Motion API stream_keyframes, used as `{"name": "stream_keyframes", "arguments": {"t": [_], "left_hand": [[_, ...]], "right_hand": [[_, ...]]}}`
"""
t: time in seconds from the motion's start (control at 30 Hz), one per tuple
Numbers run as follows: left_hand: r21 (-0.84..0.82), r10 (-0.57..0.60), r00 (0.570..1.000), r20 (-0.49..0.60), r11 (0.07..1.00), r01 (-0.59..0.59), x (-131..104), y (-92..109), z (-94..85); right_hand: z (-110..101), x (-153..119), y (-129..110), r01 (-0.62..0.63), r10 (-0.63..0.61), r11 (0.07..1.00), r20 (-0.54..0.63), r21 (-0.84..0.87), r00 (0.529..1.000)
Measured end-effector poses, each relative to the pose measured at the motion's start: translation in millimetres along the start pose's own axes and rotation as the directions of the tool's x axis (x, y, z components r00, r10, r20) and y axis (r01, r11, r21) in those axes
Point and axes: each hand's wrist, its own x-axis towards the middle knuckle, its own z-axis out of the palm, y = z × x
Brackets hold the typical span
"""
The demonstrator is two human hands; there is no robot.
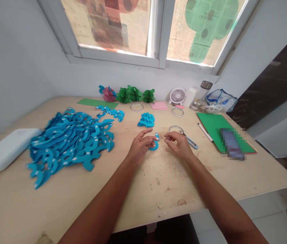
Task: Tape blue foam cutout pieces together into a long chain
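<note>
My left hand point(142, 145) holds a small curved blue paper cutout point(154, 147) with white squares on it, pinched between thumb and fingers. Just right of the cutout, my right hand point(178, 145) has its thumb and fingertips pressed together; anything between them is too small to make out. Behind that hand lie a roll of tape point(176, 128) and a blue utility knife point(190, 141). Beyond my left hand sits a small stack of blue cutouts point(146, 120). A large heap of similar blue cutouts point(67, 139) covers the table on the left.
A white box-like device point(8, 147) lies at the far left. Along the wall stand green paper shapes point(134, 94), a small fan point(177, 96) and a bottle point(202, 95). Right are a pen point(205, 132), green sheets point(212, 125) and a pixelated object point(232, 144).
</note>
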Motion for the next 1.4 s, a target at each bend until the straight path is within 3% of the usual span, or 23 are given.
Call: {"name": "stream_keyframes", "arguments": {"t": [0.4,0.57,0.67,0.8,1.0,1.4], "left_hand": [[0.08,-0.015,0.999,0.042,0.997,0.012,-3.0,-1.5,5.7],[0.046,-0.018,0.999,0.041,0.999,0.016,-0.7,-3.5,3.4],[0.015,0.002,1.0,-0.005,1.0,-0.002,1.6,-4.2,1.3],[0.006,0.091,0.985,-0.145,0.996,-0.091,5.1,-4.1,-0.2],[-0.044,0.116,0.97,-0.215,0.991,-0.128,8.5,-6.5,-1.1],[-0.062,0.157,0.968,-0.197,0.983,-0.172,7.7,-13.6,0.6]], "right_hand": [[9.2,-1.5,0.1,-0.028,0.029,0.999,0.07,-0.018,0.997],[11.5,-1.6,-1.3,-0.108,0.104,0.994,0.126,0.024,0.987],[13.1,-1.0,-1.0,-0.173,0.159,0.98,0.131,0.102,0.978],[14.4,0.3,5.3,-0.271,0.263,0.95,0.067,0.154,0.962],[16.1,-0.7,9.6,-0.297,0.3,0.947,-0.008,0.124,0.954],[36.2,17.1,5.1,-0.33,0.349,0.925,0.079,-0.191,0.934]]}}
